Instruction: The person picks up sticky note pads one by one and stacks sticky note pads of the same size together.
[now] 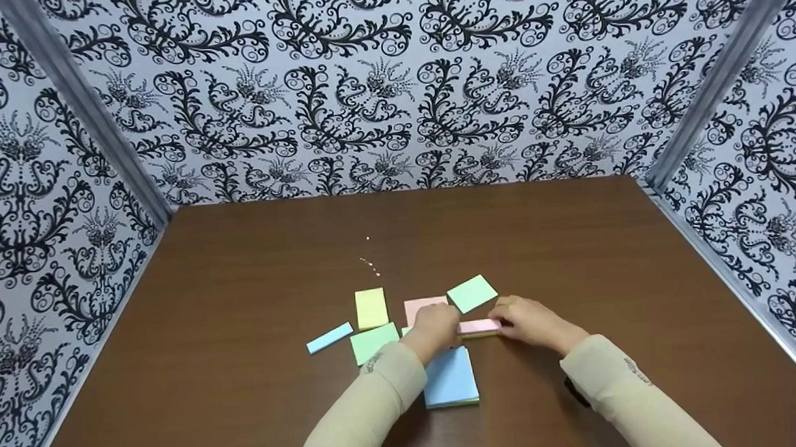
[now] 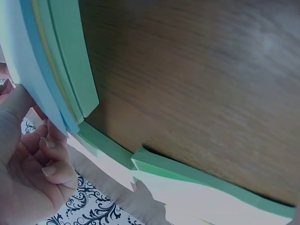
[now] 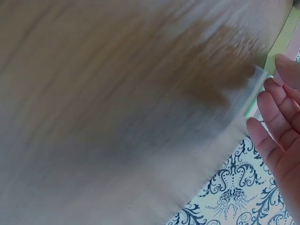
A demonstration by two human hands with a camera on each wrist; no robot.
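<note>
The left hand (image 1: 434, 327) and the right hand (image 1: 531, 321) pinch opposite ends of a pink strip (image 1: 478, 326), which spans the gap between them; a blue-topped stack (image 1: 451, 379) lies just on the left hand's near side, a yellow pad (image 1: 372, 308) and a blue strip (image 1: 330, 338) to its left

The head view is evenly lit; wrist views are hazy, with glare on the worktop (image 2: 262, 40) and washed-out paper pads (image 2: 201, 194).
</note>
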